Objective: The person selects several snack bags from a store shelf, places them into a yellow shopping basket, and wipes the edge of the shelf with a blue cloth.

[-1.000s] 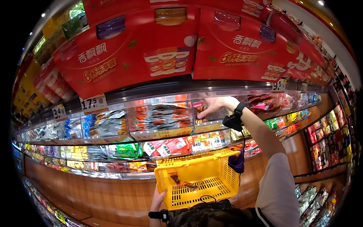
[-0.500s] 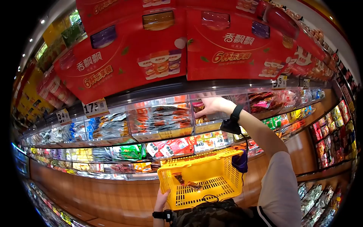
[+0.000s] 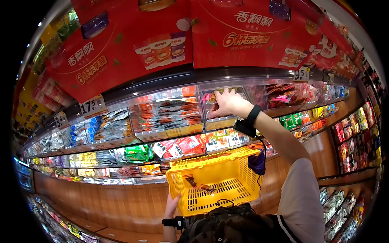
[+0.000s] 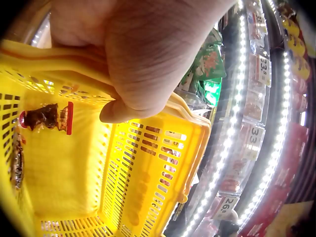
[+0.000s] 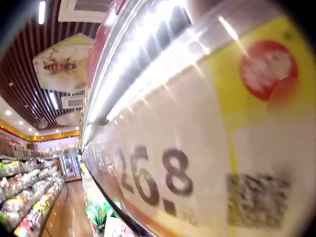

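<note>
Two glossy packets [image 3: 189, 180] in slotted plastic basket [image 3: 223, 177]

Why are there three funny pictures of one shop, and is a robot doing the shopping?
No robot! It's a person wearing three little cameras. The round picture comes from the head, looking down. The other two come from the wrists.

The left hand holds the yellow basket by its edge; its wrist camera looks inside. Two small packets lie in there.

The right hand reaches into a clear bin of snacks. I can't tell if it has gripped one. Its camera mostly sees a big price tag saying 26.8.
</note>
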Demonstrator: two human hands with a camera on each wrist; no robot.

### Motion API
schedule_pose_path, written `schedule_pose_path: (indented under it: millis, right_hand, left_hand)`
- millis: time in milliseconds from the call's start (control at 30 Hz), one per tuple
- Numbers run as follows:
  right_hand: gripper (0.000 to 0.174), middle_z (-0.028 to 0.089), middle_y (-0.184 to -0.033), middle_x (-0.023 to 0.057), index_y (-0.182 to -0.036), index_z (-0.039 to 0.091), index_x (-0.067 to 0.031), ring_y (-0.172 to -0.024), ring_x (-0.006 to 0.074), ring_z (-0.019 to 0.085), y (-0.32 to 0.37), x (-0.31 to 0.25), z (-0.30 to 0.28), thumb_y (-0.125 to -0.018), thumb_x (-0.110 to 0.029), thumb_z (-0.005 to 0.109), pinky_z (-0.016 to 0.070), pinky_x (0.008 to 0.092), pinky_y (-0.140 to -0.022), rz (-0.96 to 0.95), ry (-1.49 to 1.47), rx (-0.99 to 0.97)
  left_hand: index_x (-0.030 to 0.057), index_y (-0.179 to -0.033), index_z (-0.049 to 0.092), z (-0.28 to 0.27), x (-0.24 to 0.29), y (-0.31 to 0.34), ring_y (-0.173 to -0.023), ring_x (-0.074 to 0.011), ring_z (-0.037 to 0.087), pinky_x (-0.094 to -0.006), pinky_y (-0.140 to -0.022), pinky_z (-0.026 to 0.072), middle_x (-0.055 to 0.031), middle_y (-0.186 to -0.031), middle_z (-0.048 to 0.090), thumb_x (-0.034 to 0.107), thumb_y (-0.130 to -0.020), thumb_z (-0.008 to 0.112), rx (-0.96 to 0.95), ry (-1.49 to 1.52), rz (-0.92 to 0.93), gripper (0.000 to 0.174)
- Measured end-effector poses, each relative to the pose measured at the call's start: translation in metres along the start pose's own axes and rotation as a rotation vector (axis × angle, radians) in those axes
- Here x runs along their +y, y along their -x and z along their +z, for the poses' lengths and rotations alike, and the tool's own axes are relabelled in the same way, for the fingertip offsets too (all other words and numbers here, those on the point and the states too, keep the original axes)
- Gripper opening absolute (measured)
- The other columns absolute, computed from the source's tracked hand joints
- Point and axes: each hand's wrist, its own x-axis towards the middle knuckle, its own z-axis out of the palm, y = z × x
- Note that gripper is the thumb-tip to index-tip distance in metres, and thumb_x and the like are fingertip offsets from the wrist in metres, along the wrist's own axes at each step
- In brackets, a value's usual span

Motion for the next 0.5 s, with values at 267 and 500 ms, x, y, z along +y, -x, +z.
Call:
schedule_pose_path:
  millis: [267,500]
  right_hand:
    - [0.085,0.071,-0.111,0.0172,-0.138,0.05,0.0028,-0.104,0.0266,0.067,-0.012,0.034,-0.01,-0.072,-0.035,0.088,0.0517,0.0364,-0.094,-0.233,-0.603,-0.151]
    - [0.09,0.068,-0.107,0.0193,-0.14,0.045,0.0081,-0.097,0.0228,0.065,0.029,0.057,-0.023,-0.077,-0.041,0.085,0.053,0.0321,-0.083,0.034,-0.986,0.126]
  left_hand:
    - [-0.0013,-0.135,0.05,0.006,0.009,0.003,-0.109,-0.0217,0.064,-0.0322,-0.093,0.052,-0.0108,-0.125,0.065,0.002,-0.095,0.063,0.0,-0.013,-0.027,0.042]
    - [-0.0015,-0.136,0.049,0.005,0.005,0.002,-0.111,-0.0209,0.063,-0.0323,-0.094,0.0511,-0.0106,-0.126,0.065,0.002,-0.095,0.063,-0.026,0.022,-0.02,0.043]
